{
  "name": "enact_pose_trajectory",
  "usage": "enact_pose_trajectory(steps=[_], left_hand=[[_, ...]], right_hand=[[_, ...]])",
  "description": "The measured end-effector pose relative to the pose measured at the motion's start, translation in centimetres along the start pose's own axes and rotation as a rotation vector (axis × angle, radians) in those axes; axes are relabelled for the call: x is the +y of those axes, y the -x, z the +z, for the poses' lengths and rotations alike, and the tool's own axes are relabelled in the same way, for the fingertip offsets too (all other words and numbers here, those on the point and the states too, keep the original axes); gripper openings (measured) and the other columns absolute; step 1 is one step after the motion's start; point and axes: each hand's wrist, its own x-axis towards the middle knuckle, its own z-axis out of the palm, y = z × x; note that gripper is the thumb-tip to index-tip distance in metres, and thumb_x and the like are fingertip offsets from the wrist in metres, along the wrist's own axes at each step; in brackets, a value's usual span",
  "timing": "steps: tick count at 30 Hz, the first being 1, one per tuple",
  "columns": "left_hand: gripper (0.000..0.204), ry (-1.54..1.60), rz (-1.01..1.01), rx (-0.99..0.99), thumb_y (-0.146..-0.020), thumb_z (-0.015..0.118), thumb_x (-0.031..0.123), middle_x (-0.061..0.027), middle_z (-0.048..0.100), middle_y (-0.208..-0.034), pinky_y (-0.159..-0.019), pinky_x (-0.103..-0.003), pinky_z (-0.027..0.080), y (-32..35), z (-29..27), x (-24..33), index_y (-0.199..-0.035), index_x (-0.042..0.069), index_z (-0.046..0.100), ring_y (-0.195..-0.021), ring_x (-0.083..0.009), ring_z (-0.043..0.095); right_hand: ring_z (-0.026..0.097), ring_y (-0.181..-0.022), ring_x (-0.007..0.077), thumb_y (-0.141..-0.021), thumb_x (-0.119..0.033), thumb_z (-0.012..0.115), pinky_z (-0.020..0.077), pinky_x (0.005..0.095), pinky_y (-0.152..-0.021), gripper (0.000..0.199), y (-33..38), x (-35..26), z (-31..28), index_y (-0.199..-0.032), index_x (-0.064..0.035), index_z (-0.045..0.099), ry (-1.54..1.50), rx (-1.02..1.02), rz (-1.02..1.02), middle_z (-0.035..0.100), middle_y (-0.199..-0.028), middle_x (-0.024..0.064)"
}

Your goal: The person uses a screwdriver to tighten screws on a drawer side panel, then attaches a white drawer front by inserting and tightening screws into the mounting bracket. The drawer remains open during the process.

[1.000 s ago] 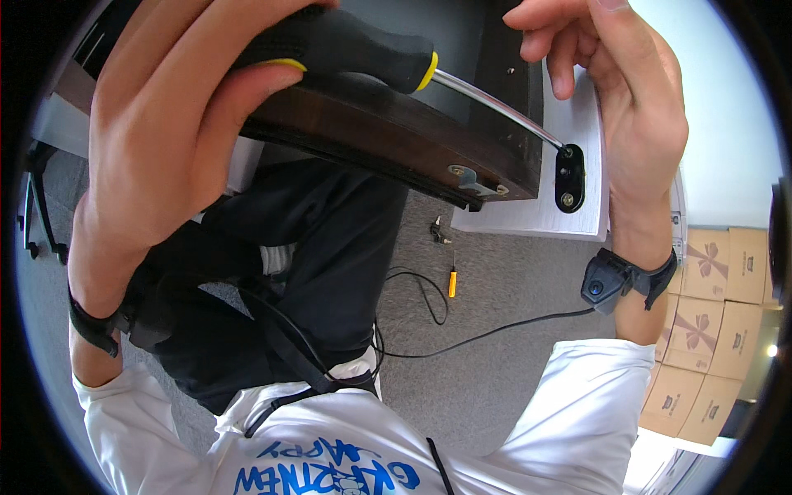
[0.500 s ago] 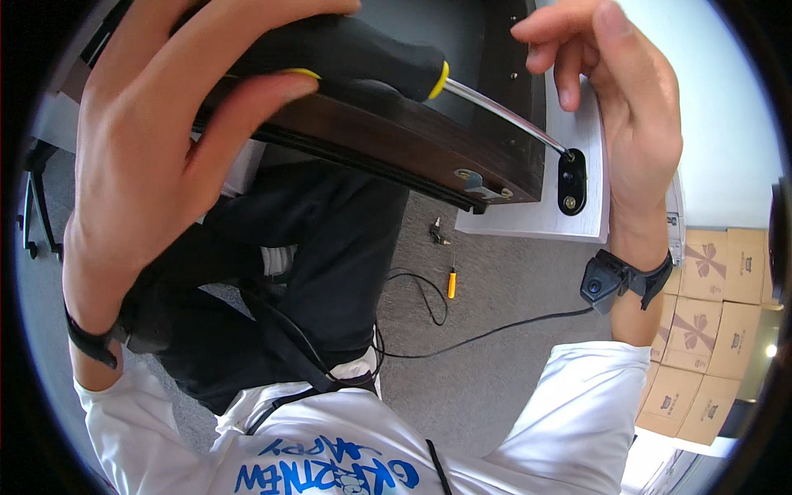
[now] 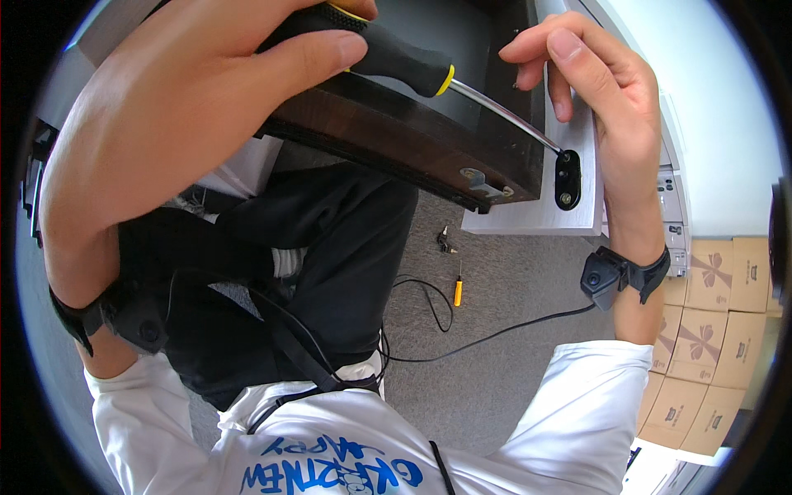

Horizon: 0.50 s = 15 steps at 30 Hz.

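Note:
A black-and-yellow screwdriver (image 3: 412, 62) is gripped by its thick handle in my left hand (image 3: 289, 70), the thumb lying along it. Its steel shaft slants down to the right, with the tip at the upper hole of a small black oval plate (image 3: 568, 177). That plate sits on a white panel (image 3: 528, 219), and a screw head shows near its lower end. My right hand (image 3: 606, 87) is beside the panel's right edge, fingers bent and apart with nothing between them. Left of the plate is a dark brown drawer (image 3: 396, 136) with a metal bracket (image 3: 481, 183) on its side.
On the grey carpet below lie a small yellow-handled screwdriver (image 3: 458, 292) and a small dark metal piece (image 3: 445, 240). A black cable (image 3: 495, 337) runs from the device on my right wrist (image 3: 606, 276). Stacked cardboard boxes (image 3: 697, 346) stand at the right.
My left hand has rolled over on the handle, its thumb now higher and the wrist turned. The screwdriver tip stays at the plate. My right hand has shifted slightly left.

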Motion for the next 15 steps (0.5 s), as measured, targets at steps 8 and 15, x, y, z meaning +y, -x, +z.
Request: enact_pose_trajectory(steps=[8, 15], left_hand=[[0.024, -0.154, 0.028, -0.158, -0.102, 0.063, 0.013, -0.0175, 0.062, -0.102, -0.076, -0.034, 0.052, -1.5, -1.2, 2.3, -0.123, 0.001, 0.064, -0.093, -0.0300, 0.063], [0.025, -0.190, 0.260, 0.013, -0.097, 0.069, 0.013, -0.0149, 0.065, -0.105, -0.075, -0.033, 0.050, -1.7, 0.1, 0.5, -0.120, 0.004, 0.069, -0.090, -0.0261, 0.064]], right_hand=[[0.052, -0.063, 0.0065, -0.106, -0.044, 0.053, 0.0378, 0.0197, -0.059, 0.052, 0.2, -1.5, 0.5, -0.097, 0.0032, 0.073, -0.155, 0.064, 0.185, 0.068, -0.080, 0.0089], [0.051, -0.061, 0.0074, -0.107, -0.050, 0.045, 0.0372, 0.0203, -0.058, 0.063, 0.4, -1.3, 0.9, -0.096, 0.0052, 0.073, -0.174, 0.131, 0.160, 0.068, -0.079, 0.0100]])
